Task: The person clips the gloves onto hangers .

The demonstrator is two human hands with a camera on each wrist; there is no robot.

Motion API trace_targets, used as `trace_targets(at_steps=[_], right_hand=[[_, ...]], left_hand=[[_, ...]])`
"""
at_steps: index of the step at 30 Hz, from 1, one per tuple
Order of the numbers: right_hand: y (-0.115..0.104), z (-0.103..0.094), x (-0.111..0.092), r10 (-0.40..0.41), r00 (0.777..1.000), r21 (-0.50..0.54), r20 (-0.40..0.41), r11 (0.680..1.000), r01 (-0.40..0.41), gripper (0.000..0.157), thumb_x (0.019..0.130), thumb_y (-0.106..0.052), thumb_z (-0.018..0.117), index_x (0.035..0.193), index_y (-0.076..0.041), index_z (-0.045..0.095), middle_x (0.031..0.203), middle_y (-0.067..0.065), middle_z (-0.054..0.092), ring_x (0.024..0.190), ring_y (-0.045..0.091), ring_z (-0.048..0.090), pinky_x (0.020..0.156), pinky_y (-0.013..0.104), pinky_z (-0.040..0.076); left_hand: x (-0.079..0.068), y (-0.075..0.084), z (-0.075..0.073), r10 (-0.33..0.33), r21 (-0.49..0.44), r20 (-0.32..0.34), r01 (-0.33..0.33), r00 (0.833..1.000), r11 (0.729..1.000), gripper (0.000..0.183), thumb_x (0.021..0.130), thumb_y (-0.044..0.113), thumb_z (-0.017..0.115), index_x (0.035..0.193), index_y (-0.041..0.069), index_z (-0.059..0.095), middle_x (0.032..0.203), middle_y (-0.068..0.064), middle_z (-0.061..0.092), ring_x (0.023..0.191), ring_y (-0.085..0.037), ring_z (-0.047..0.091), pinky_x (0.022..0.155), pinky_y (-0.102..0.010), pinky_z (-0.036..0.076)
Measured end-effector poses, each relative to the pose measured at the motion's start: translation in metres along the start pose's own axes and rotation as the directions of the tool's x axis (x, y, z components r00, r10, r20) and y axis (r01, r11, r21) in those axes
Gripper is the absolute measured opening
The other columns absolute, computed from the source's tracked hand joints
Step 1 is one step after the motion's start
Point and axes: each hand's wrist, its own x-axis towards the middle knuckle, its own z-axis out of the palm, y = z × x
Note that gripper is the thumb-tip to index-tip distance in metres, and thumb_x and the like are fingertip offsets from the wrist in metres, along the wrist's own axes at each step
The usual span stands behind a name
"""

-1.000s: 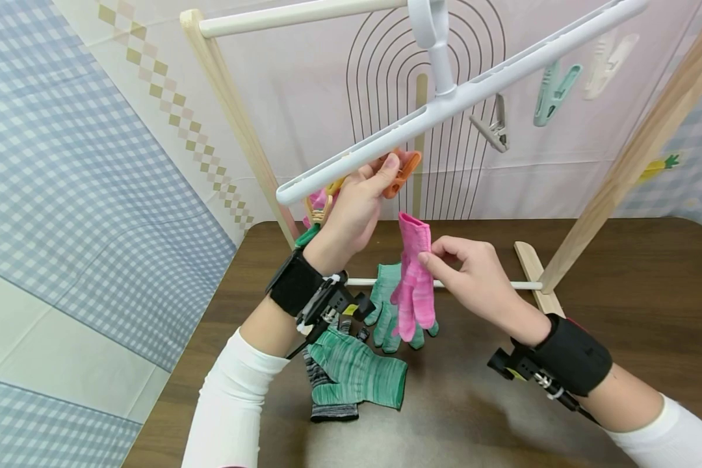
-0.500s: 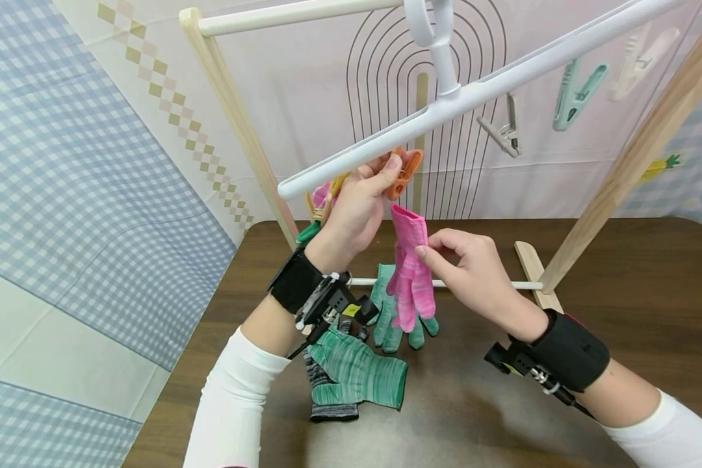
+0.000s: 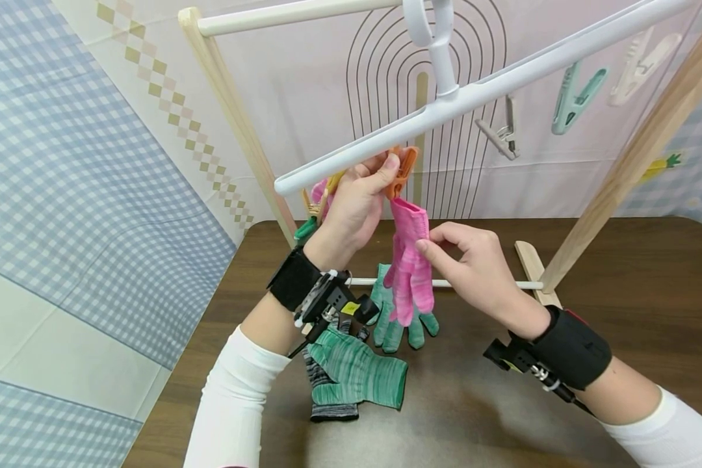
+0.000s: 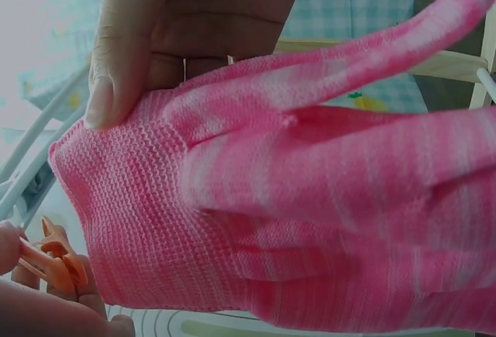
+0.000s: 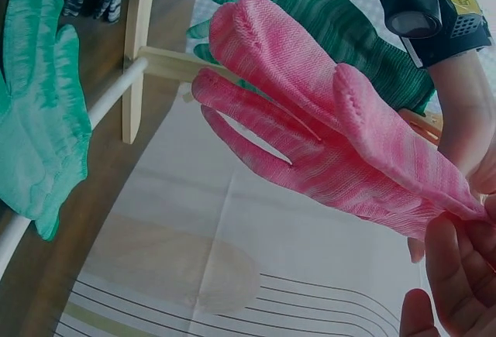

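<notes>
We see a pink knitted glove (image 3: 411,266) hanging cuff-up below a white hanger (image 3: 380,138), its glove fingers pointing down. Our right hand (image 3: 474,266) pinches the side of its cuff between thumb and fingers. Our left hand (image 3: 353,208) has its fingers clamped on an orange clothespin (image 3: 402,174) right at the cuff; we cannot tell whether the peg bites the fabric. Beside our left hand are a yellow clothespin (image 3: 334,181) and a wooden clothespin (image 3: 314,208), partly hidden. Along the hanger's other half hang a grey clip (image 3: 506,133), a mint clothespin (image 3: 576,101) and a white clothespin (image 3: 642,68). Below, a green glove (image 3: 393,335) lies across a white rod (image 3: 485,285). Nearer us on the worktop (image 3: 474,409), another green glove (image 3: 365,370) overlaps a grey-and-black glove (image 3: 335,413). A wooden frame (image 3: 240,123) stands around the hanger.
</notes>
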Motion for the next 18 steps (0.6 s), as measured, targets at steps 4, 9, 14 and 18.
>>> trace_targets(at_steps=[4, 9, 14, 18], right_hand=[[-0.0007, -0.0005, 0.0010, -0.002, 1.000, 0.003, -0.003, 1.000, 0.002, 0.005, 0.080, -0.004, 0.062, 0.075, -0.006, 0.064, 0.071, 0.000, 0.063, 0.063, 0.001, 0.048, 0.058, 0.014, 0.037], [-0.0012, -0.0009, 0.0027, -0.001, 1.000, 0.009, -0.010, 1.000, 0.001, 0.005, 0.079, -0.004, 0.062, 0.075, -0.005, 0.064, 0.070, 0.001, 0.063, 0.061, 0.001, 0.047, 0.056, 0.016, 0.037], [-0.0018, -0.0012, 0.0048, -0.003, 1.000, 0.018, -0.030, 1.000, 0.003, 0.004, 0.079, -0.003, 0.062, 0.075, -0.004, 0.064, 0.069, 0.002, 0.063, 0.061, 0.000, 0.048, 0.057, 0.015, 0.037], [-0.0022, -0.0017, 0.0065, 0.003, 0.999, 0.030, -0.049, 1.000, -0.002, 0.004, 0.079, -0.002, 0.062, 0.075, -0.002, 0.064, 0.068, 0.003, 0.063, 0.061, 0.000, 0.049, 0.057, 0.013, 0.039]], left_hand=[[0.0004, 0.0003, 0.0004, 0.008, -0.011, 0.001, -0.008, 1.000, 1.000, 0.026, 0.090, -0.002, 0.040, 0.086, 0.012, 0.062, 0.079, 0.008, 0.066, 0.093, -0.010, 0.052, 0.087, -0.025, 0.032], [0.0007, 0.0003, 0.0011, 0.006, 0.002, -0.022, -0.006, 1.000, 1.000, 0.022, 0.090, -0.002, 0.041, 0.094, 0.003, 0.061, 0.080, 0.008, 0.066, 0.092, -0.010, 0.052, 0.086, -0.025, 0.032], [0.0013, 0.0006, 0.0026, 0.014, 0.023, -0.045, -0.013, 0.999, 1.000, 0.031, 0.090, -0.003, 0.040, 0.118, -0.015, 0.040, 0.079, 0.009, 0.066, 0.091, -0.009, 0.053, 0.090, -0.024, 0.032], [0.0017, 0.0010, 0.0035, 0.016, 0.010, -0.053, -0.015, 0.998, 1.000, 0.029, 0.090, -0.004, 0.041, 0.117, -0.014, 0.041, 0.079, 0.008, 0.066, 0.090, -0.009, 0.054, 0.092, -0.025, 0.032]])
